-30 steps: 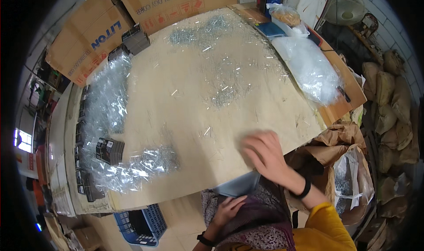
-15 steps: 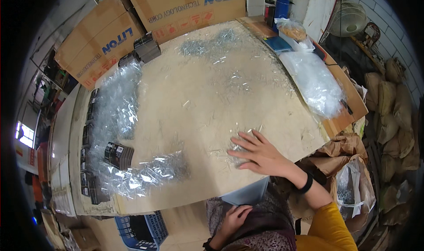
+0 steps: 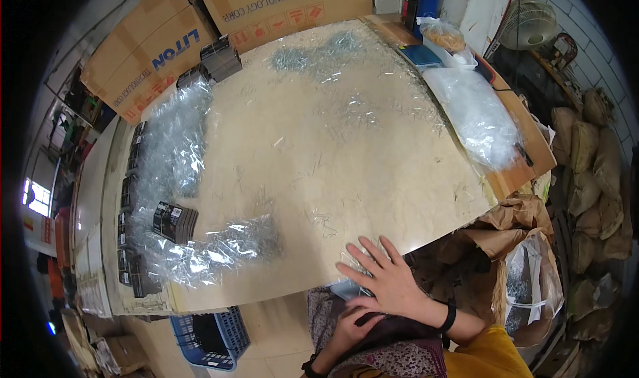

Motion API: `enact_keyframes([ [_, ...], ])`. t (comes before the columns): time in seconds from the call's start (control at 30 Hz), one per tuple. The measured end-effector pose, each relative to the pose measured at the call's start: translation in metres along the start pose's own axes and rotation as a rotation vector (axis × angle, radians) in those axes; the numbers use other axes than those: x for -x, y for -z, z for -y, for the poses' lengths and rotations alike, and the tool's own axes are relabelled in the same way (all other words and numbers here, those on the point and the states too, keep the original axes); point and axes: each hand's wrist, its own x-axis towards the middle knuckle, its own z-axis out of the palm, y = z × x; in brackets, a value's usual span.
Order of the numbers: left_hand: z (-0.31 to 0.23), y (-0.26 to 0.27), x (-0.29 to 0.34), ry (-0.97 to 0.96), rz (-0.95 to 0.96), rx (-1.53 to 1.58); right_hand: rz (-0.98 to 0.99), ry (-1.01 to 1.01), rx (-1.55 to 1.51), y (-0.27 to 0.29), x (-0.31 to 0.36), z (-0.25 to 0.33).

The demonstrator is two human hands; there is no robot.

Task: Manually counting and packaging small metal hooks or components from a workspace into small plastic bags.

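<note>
My right hand (image 3: 393, 285) is at the table's front edge, palm down with its fingers spread. Some thin shiny pieces show between and under its fingers. Just below, a pale blue tray (image 3: 345, 290) sits against the edge, mostly hidden by my hands. My left hand (image 3: 349, 326) is curled at the tray's near side, close to the right wrist; its grip is partly covered. A few thin wire-like pieces (image 3: 323, 223) lie on the tabletop (image 3: 266, 152) beyond my right hand.
Shiny clear packets (image 3: 170, 145) line the table's left side, with a stack of dark cards (image 3: 175, 222) among them. Thin pieces (image 3: 319, 53) are scattered at the back. Cartons (image 3: 286, 5) stand behind. A plastic bag (image 3: 469, 115) lies right; a blue basket (image 3: 212, 338) stands below.
My right hand has moved from the tabletop toward me to the front edge, over the tray, sweeping thin pieces along. It is now close to my left hand, which stays low.
</note>
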Motion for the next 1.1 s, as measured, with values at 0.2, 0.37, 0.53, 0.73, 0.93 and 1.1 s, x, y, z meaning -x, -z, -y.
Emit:
enact_keyframes([
  [0.2, -0.007, 0.003, -0.001, -0.034, -0.009, -0.054, -0.124, -0.003, -0.131, -0.004, -0.020, -0.011],
  [0.37, 0.000, 0.000, -0.006, -0.042, 0.015, -0.035, -0.148, 0.088, -0.027, -0.010, -0.084, -0.020],
  [0.53, 0.002, 0.000, -0.004, -0.018, 0.006, -0.015, 0.005, 0.193, -0.106, 0.001, -0.050, -0.017],
  [0.73, -0.003, 0.003, -0.006, 0.008, 0.010, -0.060, -0.055, 0.126, -0.626, -0.004, 0.041, -0.030],
  [0.93, 0.000, 0.001, -0.006, 0.029, 0.046, -0.067, -0.195, -0.325, -0.381, -0.027, 0.093, -0.028],
  [1.1, 0.010, -0.001, -0.006, -0.012, 0.070, -0.111, 0.124, -0.473, -0.723, -0.053, 0.117, -0.024],
])
